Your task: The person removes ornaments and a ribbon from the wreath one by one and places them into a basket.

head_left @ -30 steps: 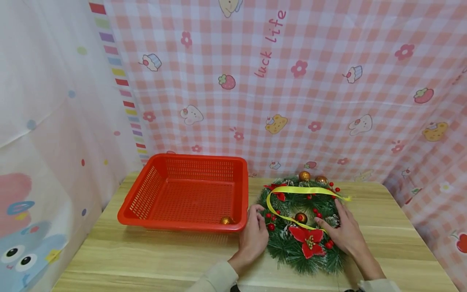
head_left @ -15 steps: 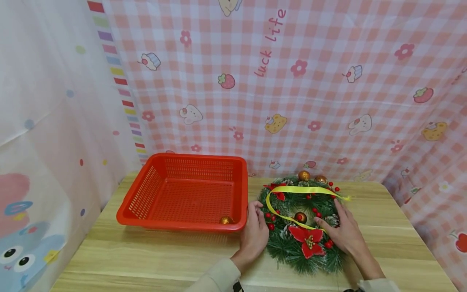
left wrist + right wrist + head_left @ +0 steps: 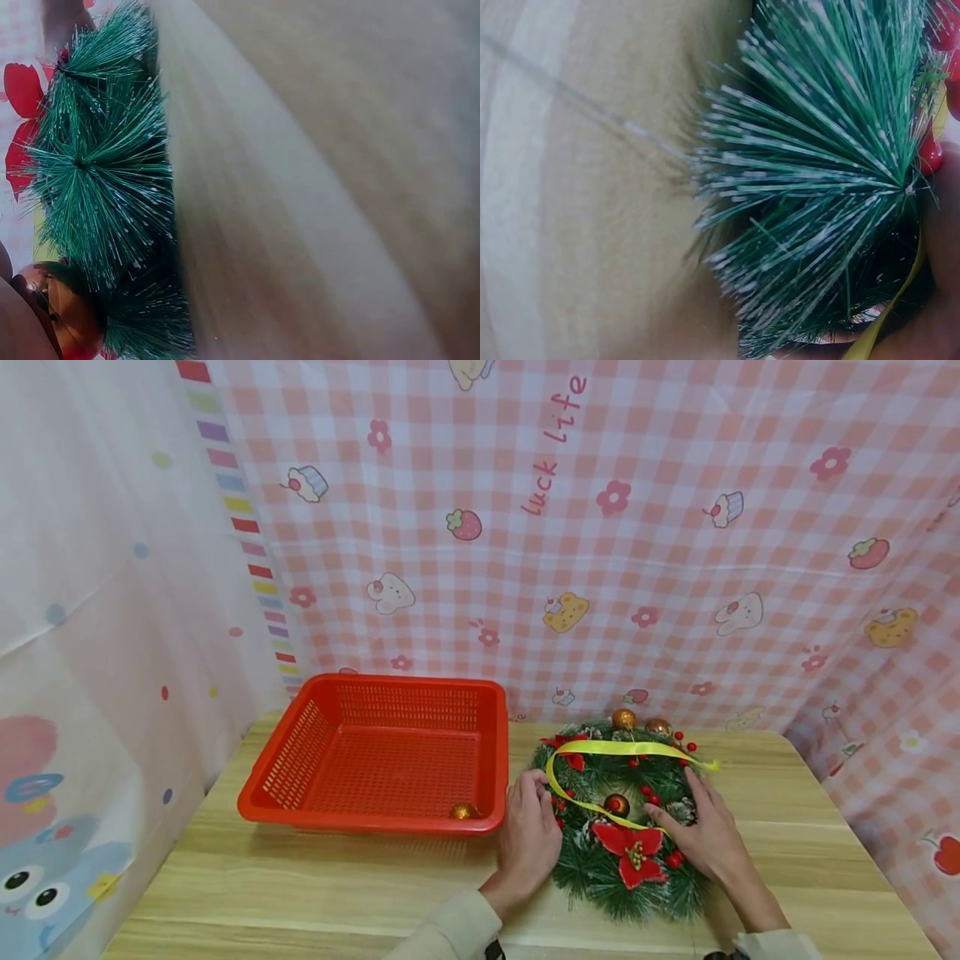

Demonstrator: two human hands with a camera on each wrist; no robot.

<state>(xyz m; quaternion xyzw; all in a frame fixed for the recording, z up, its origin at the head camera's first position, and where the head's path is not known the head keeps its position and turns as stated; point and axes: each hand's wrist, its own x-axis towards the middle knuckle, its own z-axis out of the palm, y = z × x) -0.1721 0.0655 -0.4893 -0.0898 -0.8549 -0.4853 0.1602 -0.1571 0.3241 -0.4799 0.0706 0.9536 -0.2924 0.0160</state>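
A green Christmas wreath [image 3: 622, 893] lies on the wooden table, dressed with red poinsettias, red berries, pinecones and orange-gold baubles. Across its top loops a yellow ribbon [image 3: 626, 748]. My left hand [image 3: 531, 835] holds the wreath's left side, its fingers curled at the edge; the thumb is hidden in the head view. On the right side, my right hand [image 3: 708, 831] grips the wreath, thumb toward the centre opening and fingers over the outer part. An orange bauble [image 3: 67, 311] shows close to the left hand in the left wrist view. Pine needles [image 3: 817, 165] fill much of the right wrist view.
A red plastic basket [image 3: 375, 821] stands just left of the left hand, with one gold bauble [image 3: 462, 811] in its front right corner. Behind the table [image 3: 300, 893] hangs a pink checked cloth [image 3: 480, 568].
My left hand has moved slightly right and closer in on the wreath's left edge, covering some berries. The right hand and the wreath look nearly unmoved.
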